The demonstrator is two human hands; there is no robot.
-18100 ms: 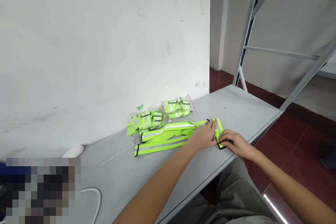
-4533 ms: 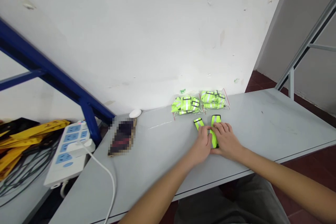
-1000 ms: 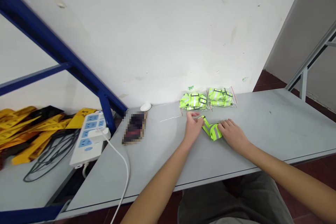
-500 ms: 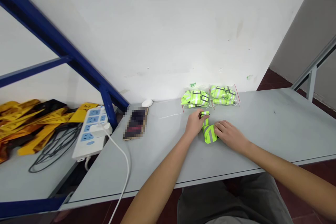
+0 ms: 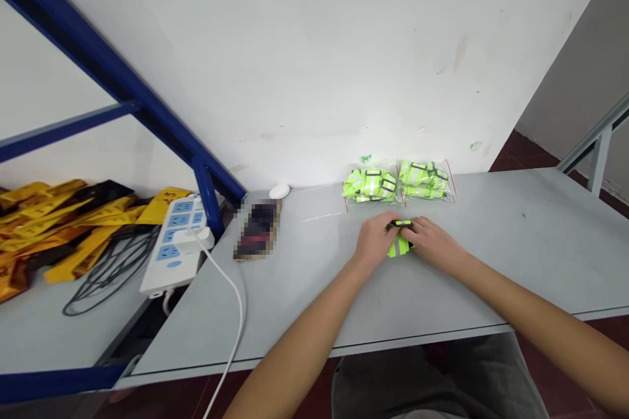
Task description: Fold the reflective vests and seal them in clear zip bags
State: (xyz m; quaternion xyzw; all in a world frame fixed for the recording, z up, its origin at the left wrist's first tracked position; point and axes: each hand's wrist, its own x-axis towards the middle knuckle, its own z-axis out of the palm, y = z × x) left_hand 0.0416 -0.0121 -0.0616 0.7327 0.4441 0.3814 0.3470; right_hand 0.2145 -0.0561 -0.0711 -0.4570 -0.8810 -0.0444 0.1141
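Note:
A neon-yellow reflective strap with a grey stripe is bunched up on the table between my hands. My left hand grips it from the left, fingers closed at a black buckle on its far side. From the right, my right hand pinches the same strap near that buckle. Both hands cover much of the strap. Just beyond them lie two clear bags of similar straps, a left bag and a right bag, each with a red edge.
A power strip with a white charger and trailing cable sits at left. A blurred-out flat object and a white mouse-like object lie nearby. Yellow and black packets fill the left shelf, beside a blue frame.
My hands have come closer together around the strap. Its buckle end, held at the left before, is now folded over between both hands, and less of the strap shows.

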